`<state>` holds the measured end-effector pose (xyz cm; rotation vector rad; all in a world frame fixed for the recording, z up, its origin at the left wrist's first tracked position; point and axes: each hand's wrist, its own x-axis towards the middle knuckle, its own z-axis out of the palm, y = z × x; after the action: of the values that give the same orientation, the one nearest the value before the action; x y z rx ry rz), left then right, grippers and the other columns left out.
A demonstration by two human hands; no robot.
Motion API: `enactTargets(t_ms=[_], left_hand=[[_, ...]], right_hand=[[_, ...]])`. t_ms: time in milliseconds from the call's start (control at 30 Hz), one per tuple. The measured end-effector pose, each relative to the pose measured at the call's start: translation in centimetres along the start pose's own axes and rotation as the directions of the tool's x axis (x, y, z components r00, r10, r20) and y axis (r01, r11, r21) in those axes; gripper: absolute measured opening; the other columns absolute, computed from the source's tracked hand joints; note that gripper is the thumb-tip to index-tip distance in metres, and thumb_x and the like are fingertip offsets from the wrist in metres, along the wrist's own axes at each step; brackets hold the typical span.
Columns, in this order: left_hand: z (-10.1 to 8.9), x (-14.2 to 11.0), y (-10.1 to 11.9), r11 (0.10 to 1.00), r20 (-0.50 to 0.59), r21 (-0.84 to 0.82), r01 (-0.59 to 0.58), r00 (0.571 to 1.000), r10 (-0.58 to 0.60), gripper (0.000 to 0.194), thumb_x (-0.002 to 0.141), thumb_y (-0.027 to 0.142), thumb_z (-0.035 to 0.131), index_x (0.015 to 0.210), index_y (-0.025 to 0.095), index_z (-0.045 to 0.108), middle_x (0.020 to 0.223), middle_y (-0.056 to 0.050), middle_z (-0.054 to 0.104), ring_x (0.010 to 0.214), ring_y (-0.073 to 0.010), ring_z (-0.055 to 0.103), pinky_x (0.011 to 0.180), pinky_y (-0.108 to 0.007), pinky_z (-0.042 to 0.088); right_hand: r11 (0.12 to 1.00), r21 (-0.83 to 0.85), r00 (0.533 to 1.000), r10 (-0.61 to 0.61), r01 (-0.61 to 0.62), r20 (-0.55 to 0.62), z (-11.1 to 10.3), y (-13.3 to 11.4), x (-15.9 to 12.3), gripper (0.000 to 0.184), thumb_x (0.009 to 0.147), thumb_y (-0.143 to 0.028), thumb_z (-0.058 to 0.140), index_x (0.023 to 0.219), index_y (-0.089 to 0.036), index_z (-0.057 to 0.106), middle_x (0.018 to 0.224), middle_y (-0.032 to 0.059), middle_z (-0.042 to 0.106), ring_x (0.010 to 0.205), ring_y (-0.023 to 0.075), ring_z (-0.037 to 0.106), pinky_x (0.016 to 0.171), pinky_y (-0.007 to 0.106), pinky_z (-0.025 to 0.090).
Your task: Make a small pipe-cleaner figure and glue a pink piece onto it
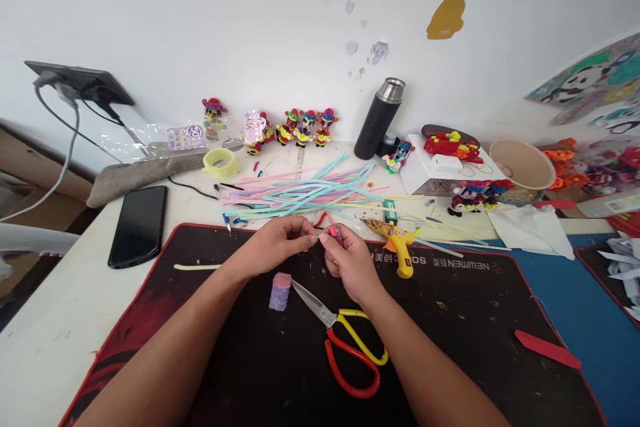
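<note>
My left hand (280, 240) and my right hand (347, 257) meet over the far part of a black mat (240, 360). Both are pinched on a small pink piece (334, 232) held between their fingertips. Just below them lie a small pink-and-lilac coiled figure (280, 291) and scissors with yellow and red handles (345, 340). A yellow glue gun (397, 243) rests on the mat to the right of my right hand. Behind my hands a heap of pastel pipe cleaners (305, 190) spreads over the white table.
A black phone (139, 225) lies at the left, a yellow tape roll (220, 161) behind it. Small colourful figures (300, 127) line the wall. A black flask (379, 119), a paper bowl (523, 163) and a white box (440, 170) stand at the right. A red strip (547, 349) lies on the mat.
</note>
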<state>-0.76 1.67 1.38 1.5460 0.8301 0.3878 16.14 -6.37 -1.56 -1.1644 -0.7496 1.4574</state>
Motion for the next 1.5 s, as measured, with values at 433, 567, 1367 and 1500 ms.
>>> enactTargets(t_ms=[433, 567, 1367, 1500], left_hand=[[-0.07, 0.08, -0.14, 0.999, -0.05, 0.004, -0.042, 0.998, 0.042, 0.027, 0.089, 0.044, 0.069, 0.089, 0.016, 0.068, 0.071, 0.004, 0.052, 0.067, -0.0124, 0.043, 0.062, -0.024, 0.033], [-0.12, 0.08, -0.13, 0.999, -0.04, 0.02, -0.037, 0.998, 0.038, 0.027, 0.088, 0.043, 0.069, 0.088, 0.017, 0.068, 0.074, 0.002, 0.057, 0.069, -0.0131, 0.047, 0.064, -0.025, 0.035], [-0.13, -0.14, 0.14, 0.999, 0.015, 0.036, 0.007, 1.0, -0.007, 0.028, 0.089, 0.045, 0.07, 0.09, 0.017, 0.07, 0.072, 0.003, 0.056, 0.066, -0.0127, 0.047, 0.061, -0.024, 0.035], [-0.23, -0.04, -0.08, 0.998, 0.01, 0.056, -0.005, 1.0, 0.005, 0.029, 0.09, 0.047, 0.069, 0.089, 0.018, 0.07, 0.072, 0.003, 0.057, 0.066, -0.0134, 0.049, 0.062, -0.025, 0.036]], right_hand=[[0.999, 0.035, 1.0, 0.004, -0.003, -0.005, -0.05, 0.07, 0.0, 0.045, 0.084, -0.055, 0.078, 0.08, -0.023, 0.047, 0.052, -0.0146, 0.031, 0.04, 0.004, 0.02, 0.038, 0.018, 0.014], [0.999, 0.04, 1.0, 0.005, -0.005, 0.004, -0.07, 0.02, 0.01, 0.044, 0.084, -0.054, 0.078, 0.08, -0.023, 0.047, 0.052, -0.0146, 0.032, 0.04, 0.0038, 0.02, 0.038, 0.018, 0.015], [1.0, 0.017, 1.0, 0.013, -0.013, 0.014, -0.09, -0.04, 0.01, 0.037, 0.084, -0.05, 0.077, 0.084, -0.023, 0.052, 0.052, -0.0146, 0.031, 0.039, 0.0045, 0.019, 0.038, 0.019, 0.014], [1.0, 0.015, 1.0, 0.014, -0.014, 0.0, -0.05, -0.11, -0.01, 0.037, 0.084, -0.049, 0.076, 0.082, -0.023, 0.051, 0.052, -0.0145, 0.031, 0.039, 0.0044, 0.02, 0.038, 0.019, 0.014]])
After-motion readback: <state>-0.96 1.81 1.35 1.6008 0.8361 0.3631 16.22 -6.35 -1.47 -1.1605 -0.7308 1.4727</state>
